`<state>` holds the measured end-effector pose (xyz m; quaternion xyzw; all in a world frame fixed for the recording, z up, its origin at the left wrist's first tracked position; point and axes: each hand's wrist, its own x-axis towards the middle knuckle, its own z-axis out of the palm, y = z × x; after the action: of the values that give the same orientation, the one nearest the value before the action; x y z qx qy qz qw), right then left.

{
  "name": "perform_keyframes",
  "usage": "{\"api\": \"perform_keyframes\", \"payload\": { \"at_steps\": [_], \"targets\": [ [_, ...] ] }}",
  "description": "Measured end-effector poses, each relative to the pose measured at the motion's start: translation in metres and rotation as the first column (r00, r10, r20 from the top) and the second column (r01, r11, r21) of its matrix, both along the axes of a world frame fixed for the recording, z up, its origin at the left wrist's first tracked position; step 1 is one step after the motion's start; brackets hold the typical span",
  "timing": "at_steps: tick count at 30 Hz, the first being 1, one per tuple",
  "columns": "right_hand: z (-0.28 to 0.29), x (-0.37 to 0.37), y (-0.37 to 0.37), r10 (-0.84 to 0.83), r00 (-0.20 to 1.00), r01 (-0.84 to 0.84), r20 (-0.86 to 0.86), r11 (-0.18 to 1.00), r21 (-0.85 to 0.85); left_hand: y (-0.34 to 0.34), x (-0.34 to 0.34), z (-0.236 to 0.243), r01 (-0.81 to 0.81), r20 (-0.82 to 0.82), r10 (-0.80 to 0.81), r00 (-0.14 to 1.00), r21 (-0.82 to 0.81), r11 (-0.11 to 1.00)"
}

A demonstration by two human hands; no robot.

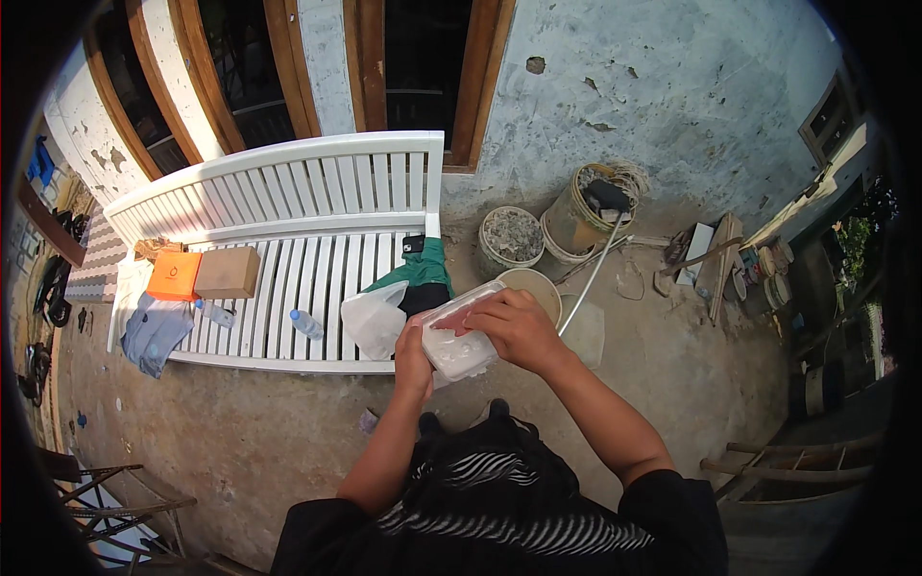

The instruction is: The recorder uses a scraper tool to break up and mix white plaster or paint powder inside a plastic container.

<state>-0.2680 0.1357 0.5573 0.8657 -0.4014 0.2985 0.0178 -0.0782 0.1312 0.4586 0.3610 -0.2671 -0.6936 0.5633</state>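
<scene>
In front of my body I hold a white box (459,359) that looks wrapped in shiny clear plastic, with a reddish patch (457,320) on its upper face. My left hand (413,363) is closed around its left side, thumb along the edge. Over the top right part lies my right hand (521,328), its fingers bent and pressed against the box by the red patch. Whether the fingertips pinch a loose bit of wrapping is too small to tell. Just behind the box, a white plastic bag (375,322) rests on the bench's front edge beside a green cloth (430,261).
The white slatted bench (279,259) carries a phone (413,244), an orange packet (174,276), a cardboard box (228,273), two water bottles (306,324) and a grey cloth (156,332). Rubble-filled buckets (511,237) stand right of it. Wood pieces (727,264) lean near the wall.
</scene>
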Motion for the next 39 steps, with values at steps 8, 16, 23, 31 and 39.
{"api": "perform_keyframes", "payload": {
  "at_steps": [8, 16, 23, 31, 39],
  "targets": [
    [0.000, -0.001, 0.010, 0.038, 0.999, -0.037, -0.017, 0.998, 0.057, 0.001, 0.001, -0.007, -0.009, -0.011, 0.009, 1.000, 0.018, 1.000],
    [0.002, -0.006, 0.021, 0.052, 0.997, -0.046, -0.060, 0.993, 0.108, 0.007, -0.001, -0.006, -0.025, -0.009, 0.026, 1.000, 0.069, 0.997],
    [0.006, -0.007, 0.030, 0.082, 0.994, -0.071, -0.071, 0.987, 0.144, 0.008, 0.000, -0.008, -0.043, -0.004, 0.044, 0.999, 0.061, 0.997],
    [0.024, -0.014, 0.017, 0.064, 0.990, -0.085, 0.126, 0.982, 0.170, 0.006, 0.001, -0.014, -0.048, -0.015, 0.050, 0.999, 0.094, 0.994],
    [0.034, -0.013, 0.016, 0.200, 0.976, -0.159, -0.091, 0.930, 0.332, 0.005, 0.003, -0.002, -0.049, -0.039, 0.052, 0.998, 0.086, 0.995]
  ]
}}
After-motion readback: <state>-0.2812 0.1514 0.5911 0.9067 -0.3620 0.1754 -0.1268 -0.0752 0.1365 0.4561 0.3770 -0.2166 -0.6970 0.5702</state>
